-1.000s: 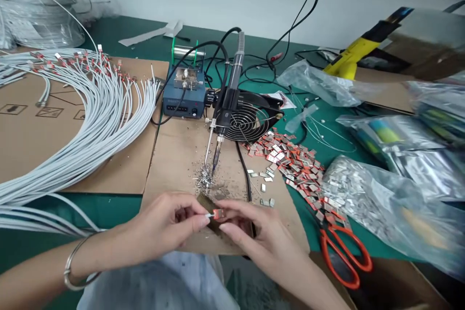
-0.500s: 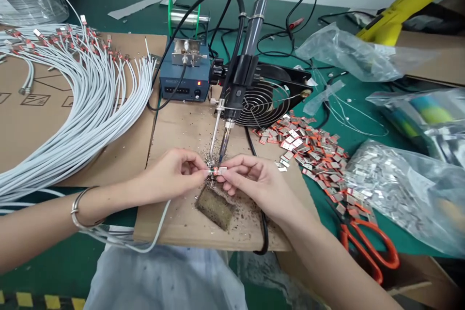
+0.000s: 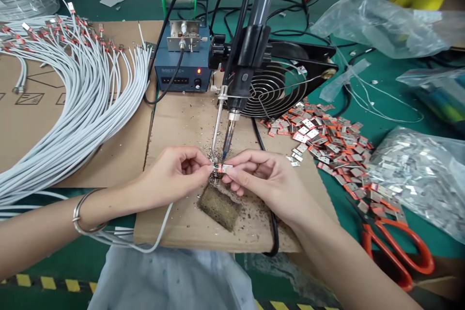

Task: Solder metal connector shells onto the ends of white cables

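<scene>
My left hand (image 3: 181,172) pinches the end of a pale cable (image 3: 163,225), whose thin wires reach a small red-and-silver connector (image 3: 225,168). That connector is held between the thumb and fingers of my right hand (image 3: 259,174). Right above it, the tip of a mounted soldering iron (image 3: 227,140) is at the joint, and a bent metal solder tube (image 3: 217,131) comes down beside it. Just below my fingers lies a dirty brown sponge (image 3: 220,207) on the cardboard (image 3: 174,131).
A bundle of pale cables (image 3: 109,106) lies left. Behind stand a blue solder feeder (image 3: 183,70) and a black fan (image 3: 272,92). To the right are piled connectors (image 3: 327,140), a bag of metal parts (image 3: 417,179) and orange scissors (image 3: 399,252).
The view has shifted closer, so objects on the right appear farther right. Both hands keep their grips, with the connector still under the iron tip.
</scene>
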Demonstrator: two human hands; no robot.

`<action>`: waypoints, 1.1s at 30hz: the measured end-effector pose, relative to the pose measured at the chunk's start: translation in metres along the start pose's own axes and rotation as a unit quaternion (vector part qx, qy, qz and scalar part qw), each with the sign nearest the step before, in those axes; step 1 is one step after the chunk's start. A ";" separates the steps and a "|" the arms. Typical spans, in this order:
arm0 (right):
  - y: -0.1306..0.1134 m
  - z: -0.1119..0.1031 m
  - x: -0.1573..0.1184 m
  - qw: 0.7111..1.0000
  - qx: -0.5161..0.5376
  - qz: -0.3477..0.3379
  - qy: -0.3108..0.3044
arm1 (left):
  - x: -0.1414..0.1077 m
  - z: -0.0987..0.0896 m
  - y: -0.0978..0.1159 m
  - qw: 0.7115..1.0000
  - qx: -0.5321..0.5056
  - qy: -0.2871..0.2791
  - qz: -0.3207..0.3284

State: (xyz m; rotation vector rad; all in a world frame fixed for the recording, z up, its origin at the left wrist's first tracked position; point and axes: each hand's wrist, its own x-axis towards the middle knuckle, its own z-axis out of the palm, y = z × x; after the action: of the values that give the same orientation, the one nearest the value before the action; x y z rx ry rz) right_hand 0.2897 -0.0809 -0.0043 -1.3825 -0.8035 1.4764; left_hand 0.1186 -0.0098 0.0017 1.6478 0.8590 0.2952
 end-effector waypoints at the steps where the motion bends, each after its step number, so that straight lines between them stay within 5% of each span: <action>1: 0.000 0.000 0.000 1.000 -0.001 -0.001 0.004 | -0.001 0.000 -0.001 1.000 0.003 0.003 0.004; 33: 0.000 -0.002 -0.003 0.999 -0.013 -0.032 0.005 | -0.003 0.004 -0.002 1.000 -0.009 0.006 0.015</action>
State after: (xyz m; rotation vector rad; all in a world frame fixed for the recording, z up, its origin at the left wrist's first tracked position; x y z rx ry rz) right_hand 0.2918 -0.0839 -0.0031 -1.3692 -0.8554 1.4135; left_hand 0.1178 -0.0145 -0.0008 1.6439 0.8394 0.3336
